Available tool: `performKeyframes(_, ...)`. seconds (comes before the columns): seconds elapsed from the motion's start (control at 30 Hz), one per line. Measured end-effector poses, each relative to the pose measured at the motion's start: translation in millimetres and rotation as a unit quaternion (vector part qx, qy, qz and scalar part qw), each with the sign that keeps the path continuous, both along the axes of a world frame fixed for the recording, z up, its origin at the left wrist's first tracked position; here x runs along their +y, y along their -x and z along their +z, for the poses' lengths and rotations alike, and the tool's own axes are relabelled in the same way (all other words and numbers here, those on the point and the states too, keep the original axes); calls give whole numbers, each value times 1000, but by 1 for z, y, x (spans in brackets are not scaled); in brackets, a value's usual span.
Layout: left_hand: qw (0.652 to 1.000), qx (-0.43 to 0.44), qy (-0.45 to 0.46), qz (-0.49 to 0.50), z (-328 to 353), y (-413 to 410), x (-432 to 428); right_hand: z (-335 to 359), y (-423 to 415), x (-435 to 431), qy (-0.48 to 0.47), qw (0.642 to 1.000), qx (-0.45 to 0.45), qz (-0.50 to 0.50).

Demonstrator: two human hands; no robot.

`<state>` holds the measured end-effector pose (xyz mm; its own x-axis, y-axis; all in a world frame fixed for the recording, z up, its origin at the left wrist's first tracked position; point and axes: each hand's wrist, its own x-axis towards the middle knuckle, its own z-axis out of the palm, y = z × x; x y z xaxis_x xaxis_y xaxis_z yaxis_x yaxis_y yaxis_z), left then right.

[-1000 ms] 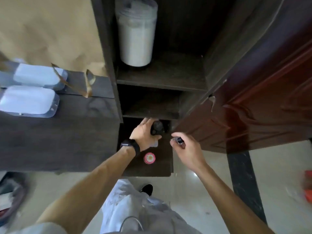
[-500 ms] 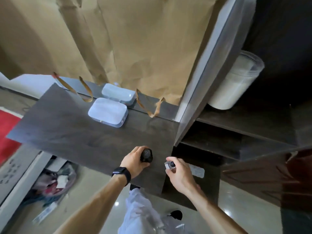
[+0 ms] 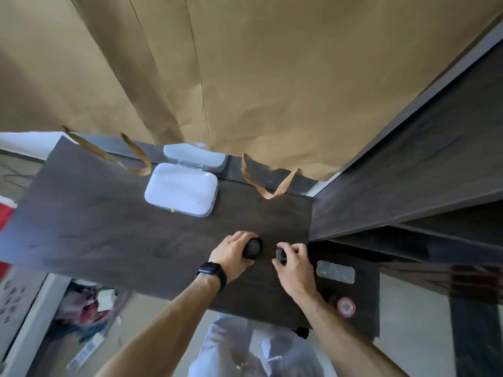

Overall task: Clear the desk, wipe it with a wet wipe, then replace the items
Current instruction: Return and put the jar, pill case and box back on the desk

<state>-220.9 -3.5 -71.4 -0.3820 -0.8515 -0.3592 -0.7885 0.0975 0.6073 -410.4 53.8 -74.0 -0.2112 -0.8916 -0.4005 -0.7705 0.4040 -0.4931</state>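
- The left hand (image 3: pixel 231 254) wraps its fingers around a small round black thing (image 3: pixel 253 247) over the dark wooden counter (image 3: pixel 109 227).
- The right hand (image 3: pixel 295 263) pinches a tiny dark thing (image 3: pixel 281 254).

Wide bare stretch of dark desk (image 3: pixel 89 235) to the left and front, open to a hand from the near edge. Blocked toward the back centre by two white cases (image 3: pixel 181 189), one just behind the other, near the brown paper bags (image 3: pixel 245 77) hanging down over the rear edge, their handles (image 3: pixel 268 186) drooping onto the surface. Walled on the right by the dark cabinet side (image 3: pixel 394 186), rising straight from the desk's right end. Narrow gap only between left hand (image 3: pixel 235 253) and right hand (image 3: pixel 295 263), both low over the near right part. Lower shelf (image 3: pixel 362 295) at right partly taken by a flat metal piece (image 3: pixel 335 272) and a pink round item (image 3: pixel 346 307)
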Motion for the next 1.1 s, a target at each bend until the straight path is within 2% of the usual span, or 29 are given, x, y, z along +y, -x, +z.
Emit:
performKeyframes(0.13, 999, 4, -26, 46, 7, -14, 13, -1, 4, 17, 25, 998, -22, -46)
performKeyframes(0.2, 998, 5, 35, 43, 6, -26, 31, 2, 6, 37, 48, 998, -9, -48)
performKeyframes(0.3, 992, -22, 121, -40, 1, -46, 58, 8, 6, 67, 80, 996, 39, 11)
performKeyframes(0.37, 980, -67, 149, -114, 1, -52, 67, 6, 4, 80, 91, 991, 69, 64)
performKeyframes(0.43, 972, -92, 161, -145, 2, -49, 68, 3, 2, 83, 79, 987, 93, 105)
performKeyframes(0.67, 965, -140, 160, -156, -3, -18, 53, -1, -10, 60, 48, 982, 143, 110)
performKeyframes(0.8, 964, -164, 133, -164, 7, 10, 15, 4, -13, 24, 15, 986, 153, 64)
performKeyframes(0.97, 961, -197, 98, -166, 21, 46, -37, 18, -8, -34, -49, 991, 121, 13)
performKeyframes(1.1, 959, -215, 85, -163, 23, 56, -64, 29, 3, -75, -98, 990, 103, 19)
